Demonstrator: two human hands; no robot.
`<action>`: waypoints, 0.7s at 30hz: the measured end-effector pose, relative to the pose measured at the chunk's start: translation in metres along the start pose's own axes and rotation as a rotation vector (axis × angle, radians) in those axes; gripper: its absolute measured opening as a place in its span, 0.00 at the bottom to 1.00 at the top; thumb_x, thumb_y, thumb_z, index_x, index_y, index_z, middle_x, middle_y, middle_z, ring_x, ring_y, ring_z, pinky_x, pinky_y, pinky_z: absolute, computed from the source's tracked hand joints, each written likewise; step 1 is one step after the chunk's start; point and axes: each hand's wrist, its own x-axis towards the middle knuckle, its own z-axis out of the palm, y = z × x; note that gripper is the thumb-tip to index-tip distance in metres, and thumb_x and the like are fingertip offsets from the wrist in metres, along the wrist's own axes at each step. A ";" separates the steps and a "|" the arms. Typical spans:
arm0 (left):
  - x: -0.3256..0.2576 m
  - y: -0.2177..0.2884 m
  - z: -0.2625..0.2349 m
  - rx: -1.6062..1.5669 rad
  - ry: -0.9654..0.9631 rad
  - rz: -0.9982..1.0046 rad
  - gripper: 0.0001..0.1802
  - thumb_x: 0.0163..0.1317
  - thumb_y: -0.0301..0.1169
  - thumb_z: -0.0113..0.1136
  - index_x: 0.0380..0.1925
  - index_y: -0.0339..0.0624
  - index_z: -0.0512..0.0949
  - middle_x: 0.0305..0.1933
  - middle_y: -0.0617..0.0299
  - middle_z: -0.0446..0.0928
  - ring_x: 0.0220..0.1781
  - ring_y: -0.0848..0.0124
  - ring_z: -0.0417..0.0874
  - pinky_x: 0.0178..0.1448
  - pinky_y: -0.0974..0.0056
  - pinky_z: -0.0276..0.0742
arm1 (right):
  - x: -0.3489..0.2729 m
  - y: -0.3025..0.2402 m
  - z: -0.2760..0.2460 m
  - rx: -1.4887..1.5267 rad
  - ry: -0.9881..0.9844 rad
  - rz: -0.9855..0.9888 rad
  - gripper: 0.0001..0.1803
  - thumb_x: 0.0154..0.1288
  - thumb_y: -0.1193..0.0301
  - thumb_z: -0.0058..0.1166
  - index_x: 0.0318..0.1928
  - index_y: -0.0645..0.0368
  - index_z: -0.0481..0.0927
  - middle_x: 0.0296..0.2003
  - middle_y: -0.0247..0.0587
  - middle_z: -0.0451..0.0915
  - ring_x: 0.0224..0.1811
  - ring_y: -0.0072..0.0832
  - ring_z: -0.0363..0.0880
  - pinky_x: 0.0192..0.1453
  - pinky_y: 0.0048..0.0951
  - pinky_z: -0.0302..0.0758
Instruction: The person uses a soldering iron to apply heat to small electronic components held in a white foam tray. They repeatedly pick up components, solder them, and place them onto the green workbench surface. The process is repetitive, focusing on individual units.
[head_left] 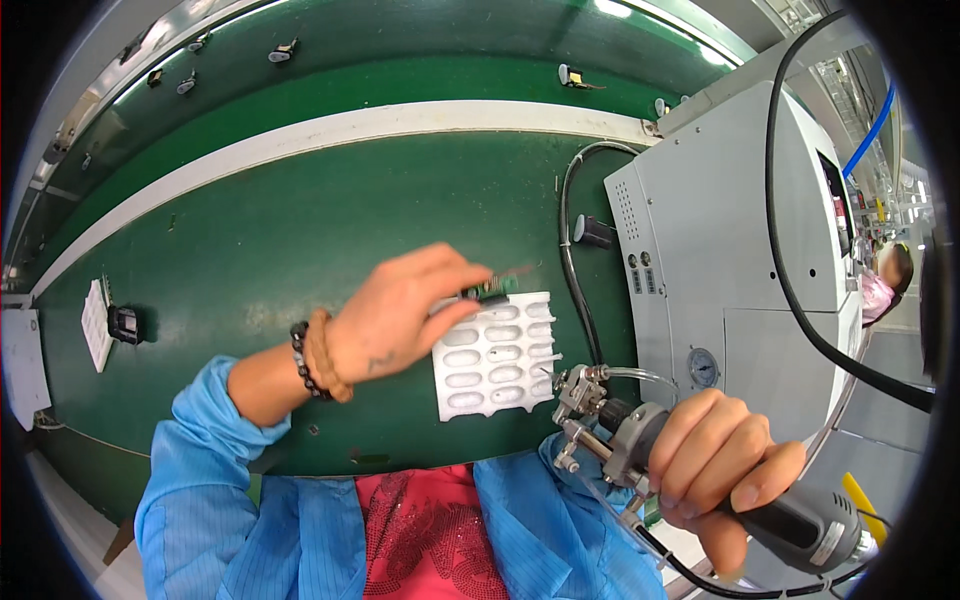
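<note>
- Left hand [400,308] pinched a small green circuit board [494,287] by the far edge of the white moulded tray [442,395].
- Right hand [715,470] wrapped round a hose-fed power tool [805,525].
- Board handling seemed the step, likely calling for a steady pinch.
- Green counter [250,250] gave room leftward; a grey cabinet [700,240] bounded the right.

On the desk [250,250], a tray [484,368] lies near the front edge. A machine [700,240] stands at the right edge, a cable [567,250] between it and the tray. A small part [124,325] lies near the left edge, a rail [380,116] along the far edge.
</note>
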 end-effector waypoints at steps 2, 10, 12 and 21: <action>-0.016 0.006 0.009 0.000 0.017 -0.018 0.16 0.59 0.24 0.65 0.48 0.38 0.81 0.42 0.54 0.79 0.41 0.57 0.82 0.45 0.59 0.79 | -0.001 0.001 0.005 -0.009 0.013 -0.022 0.23 0.62 0.57 0.68 0.40 0.56 0.68 0.18 0.29 0.74 0.15 0.18 0.74 0.19 0.18 0.75; -0.025 -0.008 0.041 0.140 0.096 0.102 0.18 0.56 0.22 0.66 0.49 0.41 0.81 0.41 0.56 0.78 0.44 0.58 0.80 0.47 0.58 0.78 | 0.005 0.002 0.011 0.045 -0.018 -0.011 0.24 0.61 0.59 0.69 0.39 0.59 0.67 0.19 0.32 0.73 0.14 0.23 0.73 0.18 0.23 0.73; -0.025 -0.010 0.046 0.107 0.102 0.105 0.19 0.55 0.22 0.67 0.49 0.41 0.81 0.41 0.56 0.78 0.44 0.57 0.80 0.48 0.57 0.77 | 0.007 0.001 0.012 0.048 -0.023 0.003 0.24 0.61 0.60 0.70 0.38 0.60 0.67 0.19 0.33 0.72 0.14 0.24 0.72 0.17 0.25 0.72; -0.056 -0.001 0.059 -0.046 0.113 -0.008 0.21 0.49 0.25 0.74 0.45 0.39 0.83 0.43 0.55 0.82 0.47 0.56 0.81 0.50 0.57 0.79 | 0.015 0.016 0.021 0.049 -0.042 0.040 0.25 0.61 0.58 0.69 0.39 0.59 0.66 0.20 0.33 0.72 0.14 0.24 0.72 0.18 0.26 0.71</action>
